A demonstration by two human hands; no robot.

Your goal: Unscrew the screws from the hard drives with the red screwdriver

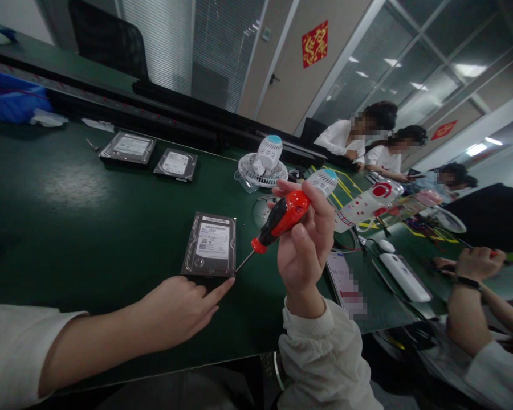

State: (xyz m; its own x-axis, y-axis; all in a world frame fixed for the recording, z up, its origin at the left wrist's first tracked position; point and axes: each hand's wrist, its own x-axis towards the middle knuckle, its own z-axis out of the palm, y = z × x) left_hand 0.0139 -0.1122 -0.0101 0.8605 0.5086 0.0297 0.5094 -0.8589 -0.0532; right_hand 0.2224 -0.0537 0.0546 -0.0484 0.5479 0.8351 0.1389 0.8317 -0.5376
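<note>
Screwdriver (pixel 283 219) fills right hand (pixel 305 250), mid-frame. Left hand (pixel 183 307) points at hard drive (pixel 209 242), grip unclear — straighter shaft (pixel 245 263) should seat better.

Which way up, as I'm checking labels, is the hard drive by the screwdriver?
Face up: the hard drive shows its white printed label.

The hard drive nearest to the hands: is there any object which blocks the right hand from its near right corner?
Nothing visible blocks it: the screwdriver in the right hand points at that corner of the hard drive. Only the index fingertip of the left hand is close beside the tip.
</note>
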